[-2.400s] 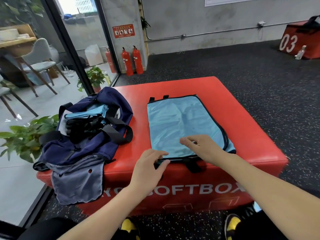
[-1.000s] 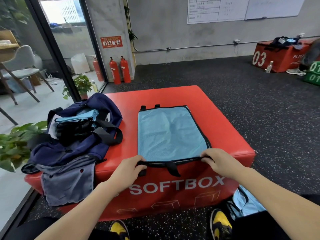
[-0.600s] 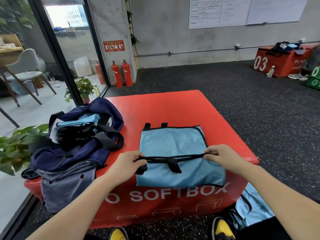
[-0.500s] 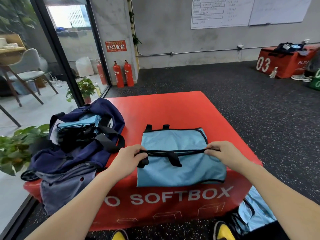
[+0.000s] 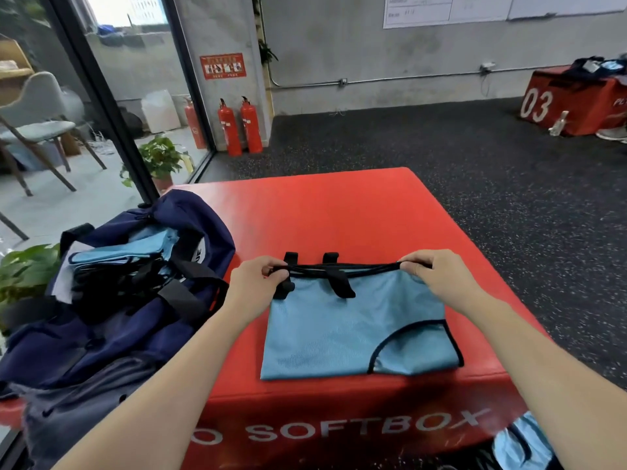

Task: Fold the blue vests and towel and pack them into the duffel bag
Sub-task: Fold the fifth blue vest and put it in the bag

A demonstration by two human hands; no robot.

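Now | folding vest (image 5: 342, 330) on box (image 5: 339, 212), long axis left-right | left hand (image 5: 259, 283) and right hand (image 5: 436, 278) pinching far black edge at either corner | bag (image 5: 112, 320) lying left, nearer left hand

Two red fire extinguishers (image 5: 240, 127) stand by the wall, a potted plant (image 5: 159, 161) just beside the glass.
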